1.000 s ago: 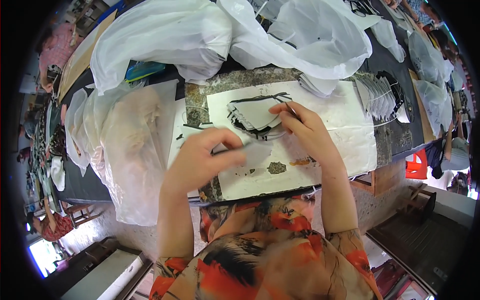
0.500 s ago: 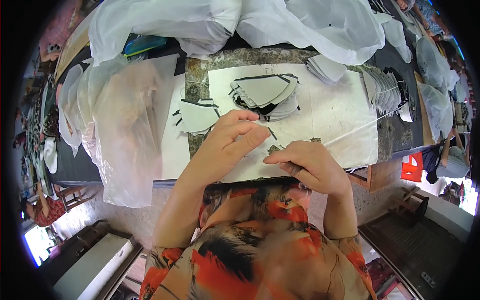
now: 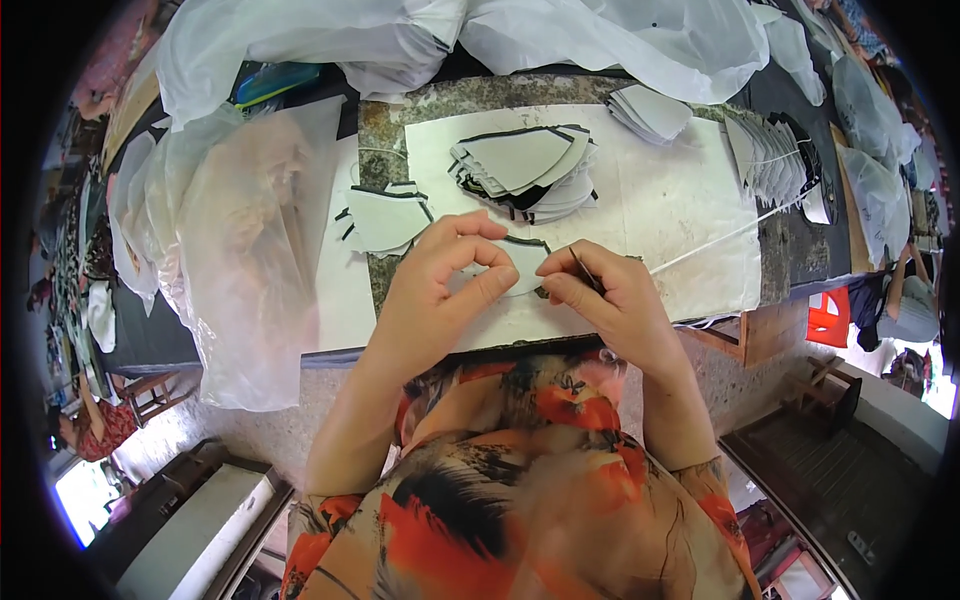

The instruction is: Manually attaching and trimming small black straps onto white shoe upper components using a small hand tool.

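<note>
A light grey-white cut piece with black edging along its top point(image 3: 527, 258) lies between my hands, above the white sheet. My left hand point(image 3: 440, 285) has thumb and forefinger pinched at its left edge. At its right edge my right hand point(image 3: 615, 295) is closed, with a thin dark object point(image 3: 587, 272) showing between the fingers; its kind is hidden. Just beyond sits a pile of similar black-edged pieces point(image 3: 520, 160), fanned out. A smaller group of them point(image 3: 385, 218) lies left of my left hand.
Plain white pieces point(image 3: 650, 113) lie at the far right, near a tied bundle of pieces point(image 3: 768, 160). A white cord point(image 3: 720, 235) runs across the white sheet point(image 3: 690, 190). Clear plastic bags cover the left point(image 3: 255, 250) and far side point(image 3: 610, 40). A red stool point(image 3: 828, 318) stands at right.
Both hands have closed in around a black-edged piece that now shows between them. My right fingers have turned into a pinch. The whole view has shifted slightly.
</note>
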A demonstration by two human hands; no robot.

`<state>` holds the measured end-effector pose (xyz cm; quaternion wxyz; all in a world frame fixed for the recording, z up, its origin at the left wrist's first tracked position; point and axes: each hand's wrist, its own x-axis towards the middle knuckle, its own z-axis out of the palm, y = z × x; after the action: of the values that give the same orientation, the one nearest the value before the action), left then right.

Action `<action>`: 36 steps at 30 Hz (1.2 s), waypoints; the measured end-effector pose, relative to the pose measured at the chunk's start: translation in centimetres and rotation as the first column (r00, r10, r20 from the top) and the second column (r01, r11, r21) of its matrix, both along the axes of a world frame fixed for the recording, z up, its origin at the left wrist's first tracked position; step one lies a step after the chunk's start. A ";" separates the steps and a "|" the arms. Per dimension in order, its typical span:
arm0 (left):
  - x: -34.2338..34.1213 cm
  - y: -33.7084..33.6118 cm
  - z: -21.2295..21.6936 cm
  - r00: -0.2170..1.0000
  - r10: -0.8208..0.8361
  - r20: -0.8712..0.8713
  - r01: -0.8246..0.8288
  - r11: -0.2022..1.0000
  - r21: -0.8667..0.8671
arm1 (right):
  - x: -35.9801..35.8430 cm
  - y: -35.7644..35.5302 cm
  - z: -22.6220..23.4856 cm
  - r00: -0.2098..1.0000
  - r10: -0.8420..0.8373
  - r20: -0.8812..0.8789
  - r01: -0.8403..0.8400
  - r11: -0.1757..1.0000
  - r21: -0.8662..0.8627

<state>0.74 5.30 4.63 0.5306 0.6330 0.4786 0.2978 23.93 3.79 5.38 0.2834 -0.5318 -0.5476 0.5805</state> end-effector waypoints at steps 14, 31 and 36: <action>-0.6 -8.3 -3.7 0.864 0.057 -0.501 0.219 0.853 0.473 | -3.4 -3.4 0.9 0.973 0.216 -0.082 -0.219 0.975 -0.028; -0.5 -9.5 -4.2 0.851 0.045 -0.523 0.225 0.869 0.441 | -6.2 0.3 -2.7 0.915 0.088 0.394 -0.160 0.975 0.153; -0.5 -9.5 -4.2 0.861 0.080 -0.502 0.195 0.860 0.471 | -6.3 0.2 -2.7 0.912 0.077 0.403 -0.156 0.974 0.167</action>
<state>0.26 -4.22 0.42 0.2101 0.8197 0.4853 0.2199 17.68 3.99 2.72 0.1832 -0.5736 -0.6784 0.4209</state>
